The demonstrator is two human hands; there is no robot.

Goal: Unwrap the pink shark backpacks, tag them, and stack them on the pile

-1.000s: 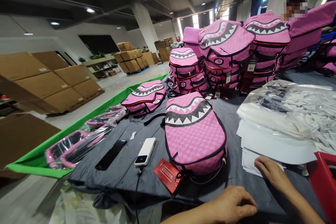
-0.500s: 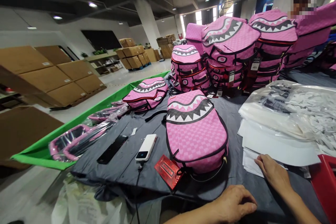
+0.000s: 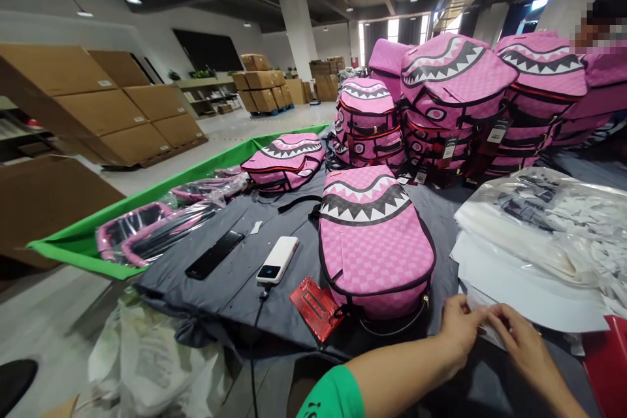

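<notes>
At the edge of a pile of white sheets (image 3: 533, 287), my left hand (image 3: 459, 326) and my right hand (image 3: 520, 343) meet with fingertips pinched together. Between them is a thin white sheet (image 3: 474, 296), partly hidden by the fingers. Left of my hands a pink checked backpack (image 3: 379, 255) with a shark-mouth print lies front up on the grey cloth. From its side hangs a red tag (image 3: 315, 308), resting on the cloth.
Stacked pink backpacks (image 3: 453, 78) stand at the back. A plastic bag of white pieces (image 3: 548, 222) lies on the right, by a red bin (image 3: 607, 366). A power bank (image 3: 277, 260) and phone (image 3: 214, 255) lie left. A green-edged bin (image 3: 78, 258) holds wrapped pieces.
My left hand has moved forward and up to the sheets, meeting my right hand there. Both hands have closed at the fingertips. The view has turned slightly left.
</notes>
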